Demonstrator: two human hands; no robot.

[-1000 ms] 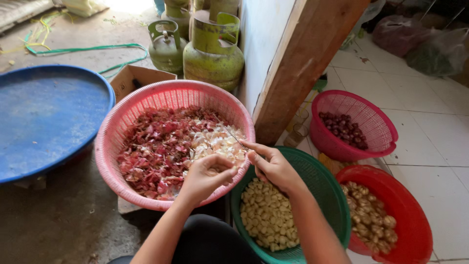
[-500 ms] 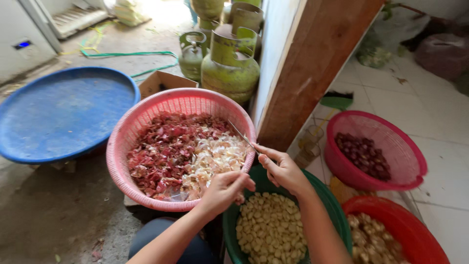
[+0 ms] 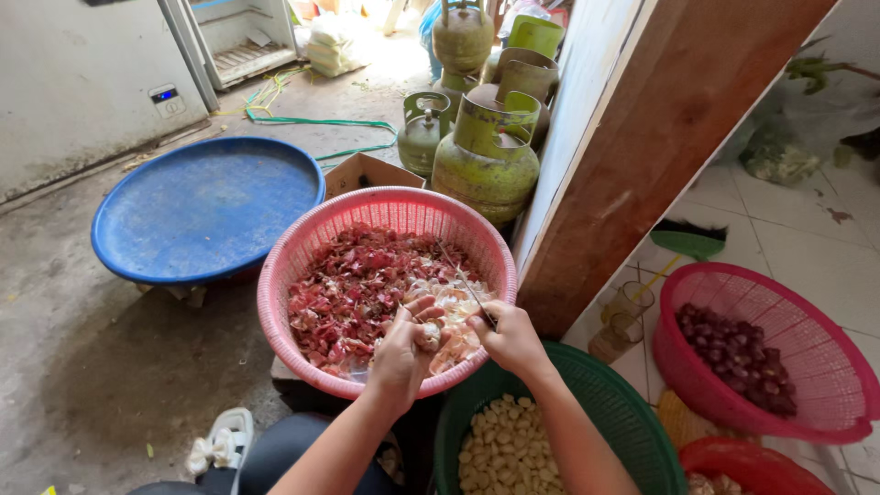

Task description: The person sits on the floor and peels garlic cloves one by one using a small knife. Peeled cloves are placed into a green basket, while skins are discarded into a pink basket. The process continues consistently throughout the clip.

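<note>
My left hand [image 3: 404, 352] holds a pale garlic clove [image 3: 429, 336] over the near rim of a pink plastic basket [image 3: 302, 252] filled with red and white peelings. My right hand [image 3: 510, 341] grips a small knife [image 3: 466, 285] whose thin blade points up and away over the basket. The two hands are close together, almost touching. Below them, a green basket [image 3: 632, 431] holds peeled pale cloves [image 3: 503, 458].
A round blue tub lid [image 3: 206, 206] lies to the left. Green gas cylinders [image 3: 486, 156] stand behind the pink basket beside a leaning wooden board [image 3: 660, 137]. A second pink basket [image 3: 830, 367] with dark red bulbs sits right, a red basket [image 3: 752, 463] below it.
The view has tilted so the baskets sit lower in frame. My hands have drawn together over the pink basket's near rim, and the knife blade now points upward.
</note>
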